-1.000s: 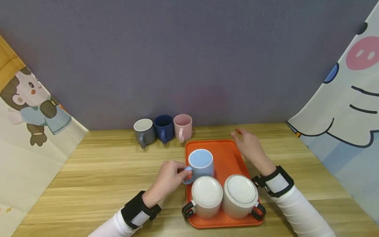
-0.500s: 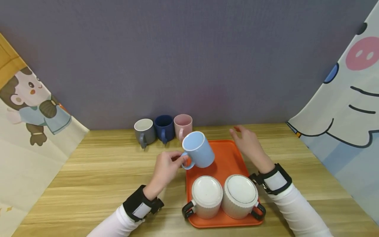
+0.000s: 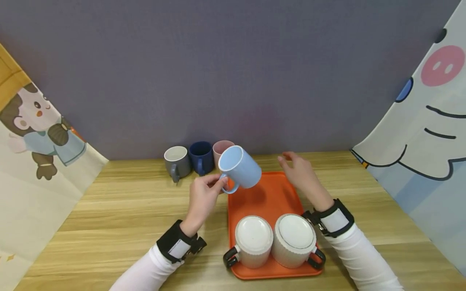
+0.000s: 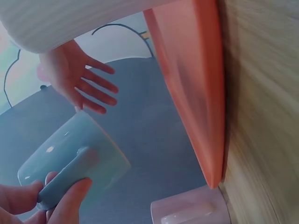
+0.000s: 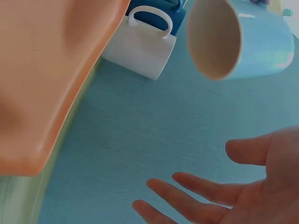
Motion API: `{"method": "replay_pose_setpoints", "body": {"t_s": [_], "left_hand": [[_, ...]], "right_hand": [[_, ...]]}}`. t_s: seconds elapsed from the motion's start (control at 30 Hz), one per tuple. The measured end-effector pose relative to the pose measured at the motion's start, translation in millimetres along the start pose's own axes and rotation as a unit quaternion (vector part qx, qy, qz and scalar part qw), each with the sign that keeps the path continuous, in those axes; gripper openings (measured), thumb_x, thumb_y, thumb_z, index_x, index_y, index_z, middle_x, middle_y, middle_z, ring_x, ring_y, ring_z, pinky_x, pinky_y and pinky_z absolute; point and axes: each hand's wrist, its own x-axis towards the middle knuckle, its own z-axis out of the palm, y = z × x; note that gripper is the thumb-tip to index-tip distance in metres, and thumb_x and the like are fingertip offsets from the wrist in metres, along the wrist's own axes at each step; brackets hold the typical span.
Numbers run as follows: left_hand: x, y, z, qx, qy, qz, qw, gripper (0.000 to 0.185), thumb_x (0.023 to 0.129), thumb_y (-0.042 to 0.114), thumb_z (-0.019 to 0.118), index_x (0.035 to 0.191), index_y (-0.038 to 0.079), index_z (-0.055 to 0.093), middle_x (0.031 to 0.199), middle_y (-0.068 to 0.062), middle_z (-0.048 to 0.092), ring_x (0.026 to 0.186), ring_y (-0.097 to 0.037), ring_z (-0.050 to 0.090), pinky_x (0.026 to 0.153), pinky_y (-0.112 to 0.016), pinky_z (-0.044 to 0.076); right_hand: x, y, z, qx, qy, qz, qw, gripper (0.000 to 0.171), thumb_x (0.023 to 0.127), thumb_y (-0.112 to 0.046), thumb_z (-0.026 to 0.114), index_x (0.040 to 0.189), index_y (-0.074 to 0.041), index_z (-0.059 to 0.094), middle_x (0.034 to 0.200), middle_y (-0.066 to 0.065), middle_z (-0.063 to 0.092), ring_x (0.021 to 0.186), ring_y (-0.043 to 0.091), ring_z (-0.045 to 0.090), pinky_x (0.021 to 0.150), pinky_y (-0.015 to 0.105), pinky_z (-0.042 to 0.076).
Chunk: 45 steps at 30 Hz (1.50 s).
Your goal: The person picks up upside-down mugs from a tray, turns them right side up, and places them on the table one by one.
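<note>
My left hand pinches the handle of a light blue mug between thumb and fingers. The mug hangs tilted in the air over the back left of an orange tray. Its mouth faces down toward the tray in the right wrist view, and its base points up and left. Above the tray's back right edge, my right hand holds nothing, its fingers spread in the left wrist view. Two whitish ribbed mugs, one left and one right, stand upside down at the tray's front.
Along the back wall, a grey mug, a navy mug and a pink mug stand upright in a row. The lifted mug partly covers the pink one in the head view. Printed curtains border the wooden table.
The left hand has lifted the light blue mug off the tray, moved it back and tilted it, base toward the left. The right hand has drifted slightly left; the other mugs stay put.
</note>
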Motion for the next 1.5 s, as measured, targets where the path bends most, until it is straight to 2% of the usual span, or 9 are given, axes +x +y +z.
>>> {"method": "replay_pose_setpoints", "body": {"t_s": [0.2,0.3,0.47,0.7,0.8,1.0,1.13,1.37,1.5], "left_hand": [[8.1,3.0,7.4,-0.056,0.018,-0.009,0.9983,0.016,0.085,0.007,0.069,0.093,-0.007,0.072,0.075,-0.023,0.069,0.068,-0.023,0.069,0.064,-0.03,0.057],[12.1,4.4,10.8,-0.082,0.028,-0.008,0.9962,0.015,0.086,0.004,0.067,0.093,-0.01,0.07,0.077,-0.028,0.068,0.069,-0.028,0.07,0.065,-0.032,0.058],[18.5,5.2,14.9,-0.109,0.044,0.022,0.9928,0.015,0.087,0.0,0.065,0.091,-0.013,0.069,0.077,-0.032,0.066,0.071,-0.039,0.067,0.066,-0.034,0.058],[27.2,10.7,19.4,-0.108,0.069,0.042,0.9908,0.016,0.087,0.006,0.067,0.087,-0.009,0.07,0.075,-0.027,0.067,0.065,-0.022,0.068,0.063,-0.039,0.057],[30.5,13.5,22.2,-0.119,0.073,0.049,0.989,0.018,0.087,0.009,0.067,0.087,-0.009,0.07,0.076,-0.027,0.067,0.065,-0.021,0.068,0.064,-0.04,0.057],[35.6,20.8,27.1,-0.173,0.077,0.062,0.98,0.016,0.089,0.007,0.065,0.088,-0.009,0.069,0.082,-0.035,0.063,0.07,-0.04,0.066,0.064,-0.037,0.058],[39.4,25.7,29.0,-0.186,0.082,0.063,0.9771,0.018,0.089,0.011,0.065,0.088,-0.006,0.07,0.082,-0.034,0.063,0.069,-0.043,0.065,0.064,-0.039,0.058],[46.2,31.5,33.8,-0.199,0.091,0.065,0.9737,0.017,0.089,0.011,0.066,0.085,-0.006,0.069,0.073,-0.022,0.065,0.057,-0.016,0.065,0.057,-0.031,0.056],[50.5,34.8,36.8,-0.204,0.097,0.071,0.9716,0.019,0.089,0.012,0.066,0.082,-0.006,0.069,0.072,-0.022,0.065,0.057,-0.017,0.064,0.055,-0.026,0.054]], "right_hand": [[2,-3,0,0.002,-0.008,0.011,1.0,0.051,0.101,-0.033,0.042,0.137,0.003,0.042,0.135,0.026,0.05,0.123,0.045,0.046,0.1,0.056,0.038],[2,-4,0,0.006,-0.012,0.011,1.0,0.052,0.1,-0.034,0.042,0.138,0.002,0.042,0.135,0.025,0.05,0.124,0.045,0.046,0.1,0.056,0.039],[3,-6,1,0.013,-0.012,0.007,1.0,0.052,0.1,-0.035,0.042,0.137,0.002,0.042,0.134,0.024,0.051,0.124,0.044,0.047,0.099,0.056,0.04],[9,-11,3,0.01,-0.002,-0.001,1.0,0.051,0.1,-0.036,0.043,0.134,0.001,0.047,0.132,0.021,0.054,0.122,0.041,0.049,0.099,0.054,0.04],[11,-13,2,0.012,0.004,-0.007,1.0,0.049,0.1,-0.036,0.044,0.133,0.0,0.049,0.132,0.021,0.055,0.122,0.04,0.049,0.1,0.053,0.04],[14,-19,-2,0.027,0.022,-0.023,0.999,0.046,0.1,-0.035,0.045,0.13,-0.001,0.053,0.129,0.02,0.057,0.122,0.038,0.051,0.1,0.052,0.04],[16,-24,-4,0.035,0.024,-0.03,0.999,0.046,0.1,-0.035,0.045,0.13,-0.001,0.053,0.129,0.02,0.057,0.121,0.038,0.051,0.1,0.052,0.04],[16,-29,-6,0.04,0.032,-0.032,0.998,0.046,0.1,-0.036,0.045,0.129,-0.002,0.054,0.128,0.019,0.058,0.119,0.037,0.053,0.099,0.051,0.041],[18,-34,-7,0.046,0.039,-0.039,0.997,0.044,0.099,-0.035,0.046,0.128,-0.003,0.055,0.126,0.019,0.06,0.116,0.037,0.055,0.098,0.051,0.042]]}}
